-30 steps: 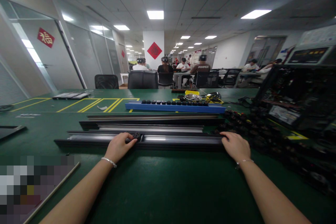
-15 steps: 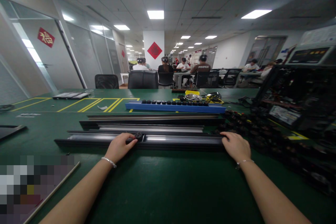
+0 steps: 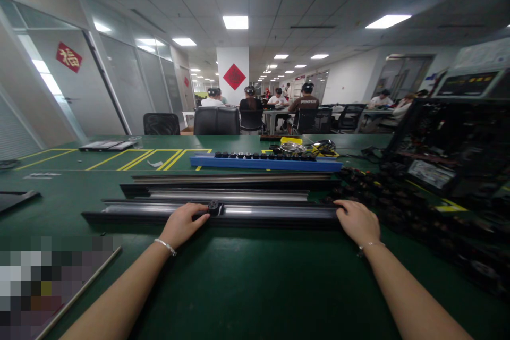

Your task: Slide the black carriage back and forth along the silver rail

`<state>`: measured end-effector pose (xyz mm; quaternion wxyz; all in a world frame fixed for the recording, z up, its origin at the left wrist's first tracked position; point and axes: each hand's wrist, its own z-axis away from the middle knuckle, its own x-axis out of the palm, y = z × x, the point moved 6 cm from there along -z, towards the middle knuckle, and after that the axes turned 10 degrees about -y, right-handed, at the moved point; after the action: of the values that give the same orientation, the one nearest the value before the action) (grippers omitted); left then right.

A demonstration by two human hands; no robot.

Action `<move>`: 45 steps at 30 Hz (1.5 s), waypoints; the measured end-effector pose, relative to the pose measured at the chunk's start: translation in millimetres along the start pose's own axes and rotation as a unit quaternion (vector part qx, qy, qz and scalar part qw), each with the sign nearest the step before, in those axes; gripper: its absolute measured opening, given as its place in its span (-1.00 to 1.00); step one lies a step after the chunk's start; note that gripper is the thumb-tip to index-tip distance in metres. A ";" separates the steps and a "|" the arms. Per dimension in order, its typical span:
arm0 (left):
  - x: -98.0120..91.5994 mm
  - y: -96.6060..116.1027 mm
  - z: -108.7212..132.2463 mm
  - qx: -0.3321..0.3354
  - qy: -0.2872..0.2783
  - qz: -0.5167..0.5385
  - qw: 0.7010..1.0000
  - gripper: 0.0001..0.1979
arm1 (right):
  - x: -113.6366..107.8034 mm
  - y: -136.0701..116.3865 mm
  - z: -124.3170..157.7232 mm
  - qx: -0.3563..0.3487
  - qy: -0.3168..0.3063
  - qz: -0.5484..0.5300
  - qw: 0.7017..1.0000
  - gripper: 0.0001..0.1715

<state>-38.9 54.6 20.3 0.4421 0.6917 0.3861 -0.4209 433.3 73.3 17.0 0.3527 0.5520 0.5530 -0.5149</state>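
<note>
A long black rail (image 3: 279, 219) with a shiny silvery channel lies crosswise on the green table in front of me. In its channel sits a small black part (image 3: 214, 207), round on top, left of the rail's middle. The thumb and forefinger of my left hand (image 3: 185, 226) are closed at the left side of this part, the other fingers hidden from view. Over the rail's right end my right hand (image 3: 360, 223) is closed, thumb on the near side and fingers over the far edge. Just behind lies a shorter silvery strip (image 3: 229, 195).
Another dark rail (image 3: 235, 180) lies farther back, then a blue rail (image 3: 263, 163) carrying a row of small black parts. A heap of black parts (image 3: 422, 218) covers the right side. An opened machine housing (image 3: 430, 149) stands behind it. Several people sit in the background.
The small black part has shifted slightly right along the channel, with my left fingertips following at its left side. My right hand and the rail have stayed put.
</note>
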 end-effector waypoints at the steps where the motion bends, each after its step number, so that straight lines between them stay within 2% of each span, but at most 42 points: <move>1: 0.0 0.4 0.1 0.002 0.000 0.000 1.000 -0.63 | 0.0 0.1 -0.1 0.001 0.000 0.000 1.000 -0.55; 45: 8.0 25.1 -1.4 0.077 -0.034 -0.017 0.996 -0.66 | -0.7 -0.4 0.9 0.002 0.000 -0.004 1.000 -0.55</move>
<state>-13.1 49.4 20.5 0.3930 0.7023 0.3493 -0.4799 432.9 72.3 17.6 0.3498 0.5504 0.5538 -0.5177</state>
